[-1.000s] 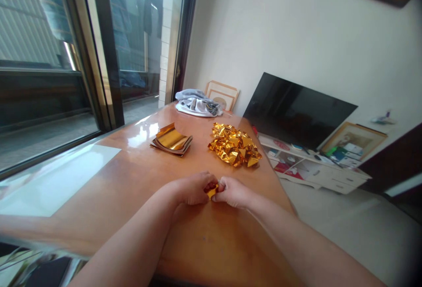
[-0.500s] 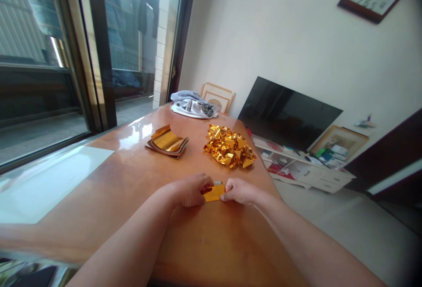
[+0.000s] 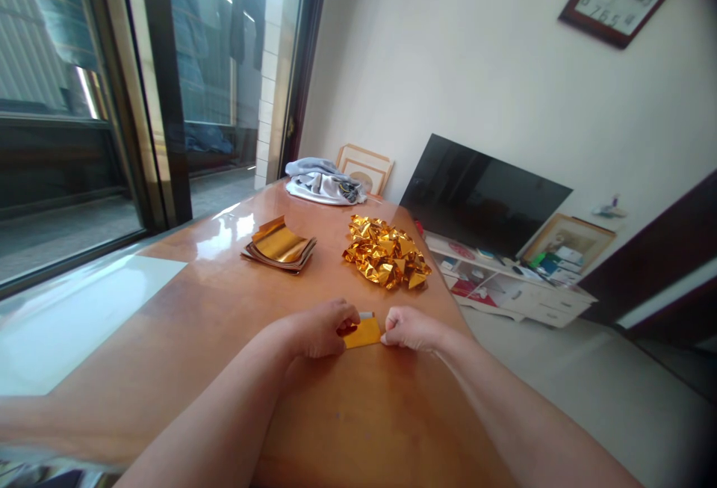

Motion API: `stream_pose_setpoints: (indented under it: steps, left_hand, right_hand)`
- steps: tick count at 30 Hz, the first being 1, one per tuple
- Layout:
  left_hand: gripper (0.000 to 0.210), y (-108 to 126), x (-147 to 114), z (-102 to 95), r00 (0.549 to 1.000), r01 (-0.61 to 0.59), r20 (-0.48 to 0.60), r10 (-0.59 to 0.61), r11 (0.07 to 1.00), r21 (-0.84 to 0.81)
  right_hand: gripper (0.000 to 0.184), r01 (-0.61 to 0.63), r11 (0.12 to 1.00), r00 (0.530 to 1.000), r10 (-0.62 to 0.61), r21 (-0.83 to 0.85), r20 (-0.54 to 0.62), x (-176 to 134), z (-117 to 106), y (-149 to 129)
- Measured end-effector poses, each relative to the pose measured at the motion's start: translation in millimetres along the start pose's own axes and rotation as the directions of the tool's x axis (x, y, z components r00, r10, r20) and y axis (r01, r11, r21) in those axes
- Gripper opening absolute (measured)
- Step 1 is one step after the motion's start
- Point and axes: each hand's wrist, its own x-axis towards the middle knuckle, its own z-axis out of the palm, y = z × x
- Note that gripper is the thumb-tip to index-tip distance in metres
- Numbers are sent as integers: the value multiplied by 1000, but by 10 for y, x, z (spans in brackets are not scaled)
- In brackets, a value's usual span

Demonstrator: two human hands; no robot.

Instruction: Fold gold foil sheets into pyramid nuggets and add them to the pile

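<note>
A small folded sheet of gold foil paper lies on the glossy table between my hands, with a pale strip along its far edge. My left hand pinches the sheet's left end, fingers curled. At the right end, my right hand is closed, thumb and finger at the near right corner. Past my hands sits a heap of folded gold foil pieces. To its left is a stack of gold foil sheets, the top one curling up.
The wooden table has a white patch on its left. Bundled cloth lies at the far end. Beyond the table's right edge stand a television and a low white cabinet. Glass doors run along the left.
The view has shifted slightly. My right hand has slid a little rightward along the foil sheet's edge, while my left hand stays at its left end.
</note>
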Motion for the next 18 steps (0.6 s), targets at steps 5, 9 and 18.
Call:
stream_pose_setpoints:
  steps: [5, 9, 18]
  left_hand:
    - [40, -14, 8, 6, 1000, -19, -4, 19, 1000, 4]
    - [40, -20, 11, 15, 1000, -15, -4, 15, 1000, -2]
    - [32, -18, -1, -8, 999, -48, -5, 48, 999, 21]
  right_hand:
    - [9, 17, 1000, 998, -16, 17, -53, 25, 23, 95]
    - [6, 46, 999, 981, -40, 26, -187, 30, 19, 115]
    - [10, 449, 887, 780, -449, -110, -436, -153, 323, -224]
